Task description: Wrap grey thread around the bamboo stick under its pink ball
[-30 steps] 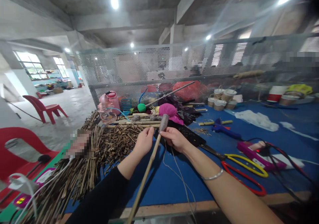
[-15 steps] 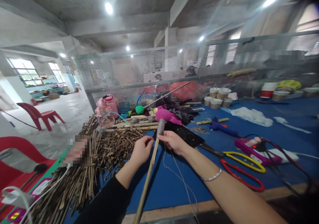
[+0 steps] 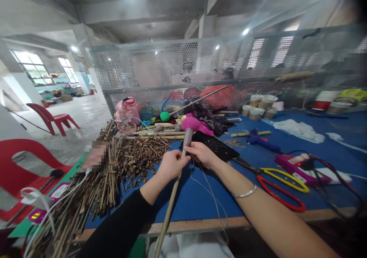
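Stick [image 3: 169, 208] slants up across near edge of blue desk [image 3: 195, 204], grey wrapped tip [image 3: 187, 137] pointing toward desk middle. Left hand [image 3: 171, 165] fingers clamped round shaft. Right hand [image 3: 202, 154], nearer tip, fingers pinched on stick. Thin thread [image 3: 212, 198] dangles toward desk.

We see a pale tan stick [image 3: 171, 198] with a grey wrapped tip [image 3: 187, 137], and a deep blue desk [image 3: 197, 204]. Our scissors [image 3: 282, 185] have one yellow loop and one red. The twigs [image 3: 94, 191] are dull brown, the sleeve [image 3: 120, 227] black, the bracelet [image 3: 243, 193] silver, the bottle [image 3: 128, 114] pink, the chair [image 3: 57, 118] red, the screen [image 3: 172, 66] grey, dotted with holes
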Available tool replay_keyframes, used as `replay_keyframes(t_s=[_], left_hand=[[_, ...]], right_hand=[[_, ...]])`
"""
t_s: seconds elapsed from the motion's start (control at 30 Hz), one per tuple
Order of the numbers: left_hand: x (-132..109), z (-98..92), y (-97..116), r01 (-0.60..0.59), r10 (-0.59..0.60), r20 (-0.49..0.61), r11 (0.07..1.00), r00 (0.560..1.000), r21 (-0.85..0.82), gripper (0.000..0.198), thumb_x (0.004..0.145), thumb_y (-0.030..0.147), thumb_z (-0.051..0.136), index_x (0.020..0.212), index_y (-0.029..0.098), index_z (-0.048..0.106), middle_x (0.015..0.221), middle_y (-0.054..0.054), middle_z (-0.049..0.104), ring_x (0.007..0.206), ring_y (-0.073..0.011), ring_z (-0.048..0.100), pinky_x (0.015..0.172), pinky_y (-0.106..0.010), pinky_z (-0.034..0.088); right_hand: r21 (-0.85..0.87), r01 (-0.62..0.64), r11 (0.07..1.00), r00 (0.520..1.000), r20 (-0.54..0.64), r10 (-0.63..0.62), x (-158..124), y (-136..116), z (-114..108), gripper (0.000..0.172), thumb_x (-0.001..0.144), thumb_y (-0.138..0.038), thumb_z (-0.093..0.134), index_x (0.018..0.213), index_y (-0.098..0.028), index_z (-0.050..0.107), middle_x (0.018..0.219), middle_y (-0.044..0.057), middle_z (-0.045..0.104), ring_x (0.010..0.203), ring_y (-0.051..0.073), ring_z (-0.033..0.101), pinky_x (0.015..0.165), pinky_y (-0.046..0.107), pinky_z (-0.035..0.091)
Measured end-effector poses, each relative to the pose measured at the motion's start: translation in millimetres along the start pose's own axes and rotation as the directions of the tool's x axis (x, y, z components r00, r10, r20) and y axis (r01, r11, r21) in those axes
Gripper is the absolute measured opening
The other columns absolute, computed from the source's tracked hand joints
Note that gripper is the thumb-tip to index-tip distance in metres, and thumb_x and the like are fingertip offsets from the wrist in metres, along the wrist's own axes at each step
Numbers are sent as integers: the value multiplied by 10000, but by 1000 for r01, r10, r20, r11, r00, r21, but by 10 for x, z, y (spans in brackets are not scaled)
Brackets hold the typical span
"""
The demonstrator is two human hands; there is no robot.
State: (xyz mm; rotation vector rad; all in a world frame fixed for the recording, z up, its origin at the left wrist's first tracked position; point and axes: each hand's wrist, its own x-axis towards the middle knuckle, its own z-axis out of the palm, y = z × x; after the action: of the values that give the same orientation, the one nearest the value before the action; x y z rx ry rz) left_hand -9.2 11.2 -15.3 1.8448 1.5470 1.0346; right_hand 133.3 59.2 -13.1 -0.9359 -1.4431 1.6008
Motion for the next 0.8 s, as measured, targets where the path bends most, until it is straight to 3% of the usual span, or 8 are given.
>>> replay_keyframes(t_s=[0.13, 0.27, 0.37, 0.47, 0.57, 0.63, 0.73, 0.8], left_hand=[[-3, 48, 16, 35, -16, 68, 955, 998, -295, 365, 749, 478, 511, 560, 171, 449, 453, 59, 404, 408, -59, 350, 425, -199, 261], [-34, 74, 81, 152, -19, 218, 777, 976, -611, 373, 746, 537, 492, 654, 176, 471, 419, 67, 420, 317, -63, 364, 349, -191, 277], [-52, 65, 104, 205, 13, 287, 669, 958, -714, 389, 730, 556, 511, 734, 167, 504, 434, 65, 446, 302, -62, 379, 318, -175, 281], [-47, 55, 83, 240, 44, 339, 622, 940, -745, 410, 740, 562, 502, 798, 157, 531, 440, 60, 463, 300, -61, 385, 313, -169, 289], [-35, 59, 55, 242, 40, 351, 653, 936, -718, 448, 760, 573, 463, 845, 142, 552, 432, 50, 475, 297, -67, 395, 314, -171, 279], [-32, 69, 49, 194, -1, 278, 716, 961, -670, 443, 764, 571, 459, 825, 142, 551, 427, 53, 470, 298, -65, 403, 316, -169, 269], [-28, 88, 54, 114, -53, 122, 810, 991, -575, 385, 737, 541, 529, 707, 158, 508, 413, 71, 441, 294, -57, 399, 319, -169, 274], [-25, 98, 61, 100, -60, 90, 828, 994, -552, 372, 729, 526, 549, 671, 163, 486, 414, 73, 438, 292, -55, 397, 318, -170, 278]], right_hand=[[117, 60, 991, 995, 75, -69, 4, -13, -10, 351, 654, -437, 690, 759, -142, 531, 406, -116, 303, 327, 18, 153, 323, 198, 68], [198, 108, 974, 982, 133, -136, -28, -66, -28, 369, 679, -418, 682, 874, -130, 562, 411, -121, 281, 338, 23, 149, 333, 187, 80], [209, 129, 969, 972, 167, -166, -62, -96, -39, 358, 687, -397, 680, 896, -130, 565, 420, -103, 335, 340, 30, 214, 344, 185, 89], [210, 118, 971, 975, 163, -154, -73, -94, -48, 340, 677, -382, 689, 873, -135, 562, 439, -82, 391, 354, 38, 298, 354, 180, 116], [174, 91, 981, 984, 138, -115, -52, -64, -55, 319, 660, -376, 704, 795, -136, 544, 487, -52, 468, 367, 34, 333, 351, 177, 127], [141, 78, 987, 986, 134, -97, -31, -43, -60, 316, 671, -391, 692, 765, -136, 531, 501, -47, 483, 348, 21, 280, 340, 182, 101], [128, 89, 988, 988, 116, -104, -13, -32, -64, 322, 684, -409, 678, 779, -137, 535, 438, -91, 375, 334, 16, 177, 338, 187, 72], [146, 104, 984, 986, 118, -121, -18, -44, -65, 329, 684, -408, 678, 813, -136, 545, 421, -109, 305, 344, 21, 160, 347, 185, 70]])
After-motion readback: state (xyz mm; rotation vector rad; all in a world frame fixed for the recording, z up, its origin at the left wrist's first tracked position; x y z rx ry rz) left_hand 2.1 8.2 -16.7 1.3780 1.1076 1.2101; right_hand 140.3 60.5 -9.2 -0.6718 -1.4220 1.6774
